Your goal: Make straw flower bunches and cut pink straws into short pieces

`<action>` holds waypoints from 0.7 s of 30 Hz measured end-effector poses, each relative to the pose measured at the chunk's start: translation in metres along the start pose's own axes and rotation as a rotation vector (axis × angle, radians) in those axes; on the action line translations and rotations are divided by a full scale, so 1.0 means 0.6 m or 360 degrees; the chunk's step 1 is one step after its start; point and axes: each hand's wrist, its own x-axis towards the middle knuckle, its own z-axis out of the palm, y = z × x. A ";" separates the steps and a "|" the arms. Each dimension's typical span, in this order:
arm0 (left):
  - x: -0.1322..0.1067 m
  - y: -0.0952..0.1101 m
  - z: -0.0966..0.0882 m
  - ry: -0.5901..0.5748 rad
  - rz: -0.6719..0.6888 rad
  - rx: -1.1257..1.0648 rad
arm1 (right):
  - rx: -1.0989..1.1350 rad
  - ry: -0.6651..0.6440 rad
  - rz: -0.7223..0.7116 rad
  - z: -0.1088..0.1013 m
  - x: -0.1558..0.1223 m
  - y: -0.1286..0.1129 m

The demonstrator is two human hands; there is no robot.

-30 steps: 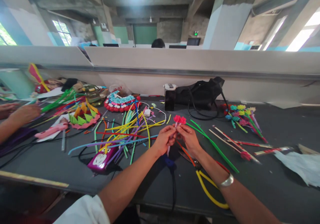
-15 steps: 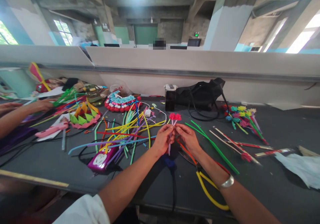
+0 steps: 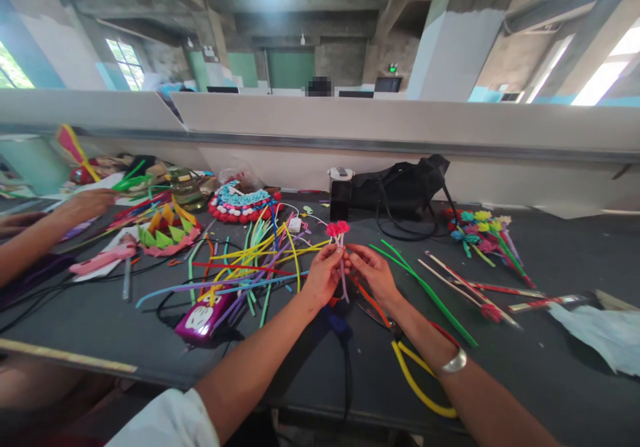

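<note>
My left hand (image 3: 324,272) pinches the pale purple stem of a small red pipe-cleaner flower (image 3: 337,228), which stands upright above my fingers. My right hand (image 3: 374,273) is closed on the same stem just to the right, fingertips meeting my left hand. Both hands hover over the dark table (image 3: 525,354). Yellow-handled scissors (image 3: 415,377) lie under my right wrist, which wears a silver bangle (image 3: 454,362).
Several loose coloured pipe cleaners (image 3: 250,260) lie left of my hands, beside a purple phone case (image 3: 200,317). A green stem (image 3: 430,290) and finished flowers (image 3: 483,230) lie right. A black bag (image 3: 400,187) sits behind. Another person's hand (image 3: 85,204) works at far left.
The red flower and both my hands have shifted a little to the left. The other person's hand at far left has reached further in and to the right over the table.
</note>
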 end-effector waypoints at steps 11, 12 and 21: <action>0.000 -0.001 -0.004 -0.0050 -0.0039 0.0036 | -0.0012 -0.0070 0.0018 0.008 -0.009 -0.014; 0.000 -0.001 -0.004 -0.0048 -0.0032 0.0035 | -0.0015 -0.0075 0.0017 0.008 -0.010 -0.015; 0.000 0.002 -0.006 -0.0303 -0.0150 0.0064 | 0.0076 0.0000 0.0068 0.002 -0.002 0.000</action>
